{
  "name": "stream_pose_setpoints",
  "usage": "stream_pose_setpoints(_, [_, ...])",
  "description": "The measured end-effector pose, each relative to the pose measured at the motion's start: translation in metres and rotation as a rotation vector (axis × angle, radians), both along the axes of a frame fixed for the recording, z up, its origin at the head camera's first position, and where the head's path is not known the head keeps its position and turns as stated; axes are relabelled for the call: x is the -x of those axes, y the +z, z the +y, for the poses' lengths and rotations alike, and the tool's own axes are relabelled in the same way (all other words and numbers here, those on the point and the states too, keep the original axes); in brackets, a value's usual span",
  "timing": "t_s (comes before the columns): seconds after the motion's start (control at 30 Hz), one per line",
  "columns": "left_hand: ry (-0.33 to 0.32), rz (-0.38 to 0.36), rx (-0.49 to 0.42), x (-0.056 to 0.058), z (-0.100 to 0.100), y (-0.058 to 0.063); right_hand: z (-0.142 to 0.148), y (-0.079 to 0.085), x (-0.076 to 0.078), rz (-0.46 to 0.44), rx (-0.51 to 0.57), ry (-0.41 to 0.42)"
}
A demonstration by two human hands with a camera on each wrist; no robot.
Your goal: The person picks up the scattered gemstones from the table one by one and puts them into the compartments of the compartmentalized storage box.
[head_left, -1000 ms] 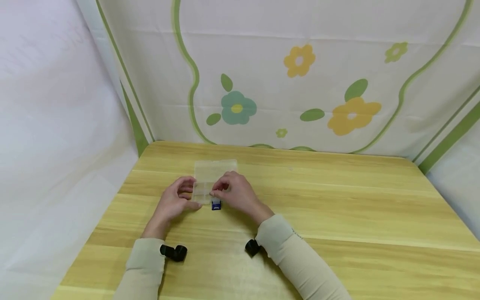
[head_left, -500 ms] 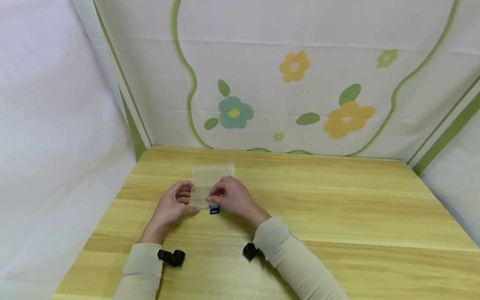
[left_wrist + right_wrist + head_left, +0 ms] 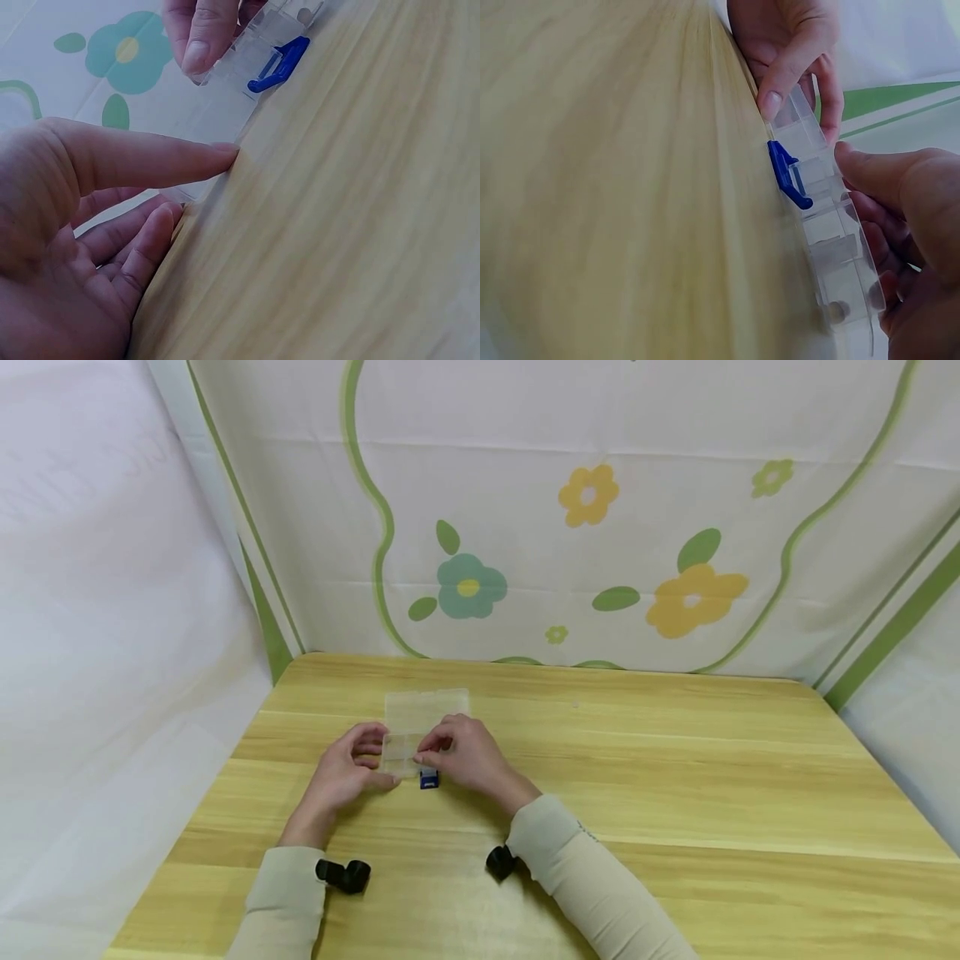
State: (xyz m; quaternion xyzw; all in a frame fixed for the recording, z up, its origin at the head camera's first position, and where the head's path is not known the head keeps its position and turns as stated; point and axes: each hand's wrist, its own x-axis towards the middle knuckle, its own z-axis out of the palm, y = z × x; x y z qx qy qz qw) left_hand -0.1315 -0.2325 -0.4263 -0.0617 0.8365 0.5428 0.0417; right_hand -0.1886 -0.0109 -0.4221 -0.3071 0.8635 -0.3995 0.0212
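A clear plastic compartment box (image 3: 397,746) lies on the table with its lid (image 3: 427,703) swung back. The left hand (image 3: 347,770) holds the box at its left end, thumb along the front edge and fingers curled at the side. Over the compartments, the right hand (image 3: 467,752) has thumb and index finger pinched together; a small dark bit shows at the thumb tip in the left wrist view, too small to identify. A blue latch (image 3: 786,176) juts from the box's front. In the right wrist view a small round piece (image 3: 838,310) sits in an end compartment.
The wood-grain table (image 3: 675,777) stretches to the right and front. Behind it hangs a white flowered cloth (image 3: 525,527), and another white cloth (image 3: 112,652) covers the left side. A tiny pale speck (image 3: 576,704) lies near the table's back.
The head view has tilted and shifted slightly. The right fingertips have come a little lower and nearer the box's front edge; the left hand keeps its hold on the box.
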Motion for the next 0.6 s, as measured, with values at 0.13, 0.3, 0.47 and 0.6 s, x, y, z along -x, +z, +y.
stream_pose_setpoints(0.13, [-0.002, 0.002, 0.003, 0.0005, -0.0004, -0.0005, 0.0002, -0.0021, 0.0012, 0.003, 0.012, 0.009])
stream_pose_setpoints(0.3, [-0.004, 0.002, 0.010, 0.0005, -0.0001, -0.0007, 0.0002, -0.0033, 0.0020, -0.008, 0.014, 0.008])
stream_pose_setpoints(0.47, [0.001, -0.001, 0.004, -0.0001, 0.0004, -0.0010, 0.0002, -0.0023, 0.0010, -0.023, 0.003, 0.007])
stream_pose_setpoints(0.6, [-0.004, 0.010, -0.004, -0.0007, 0.0004, -0.0013, 0.0002, -0.0024, 0.0006, -0.021, -0.001, 0.005])
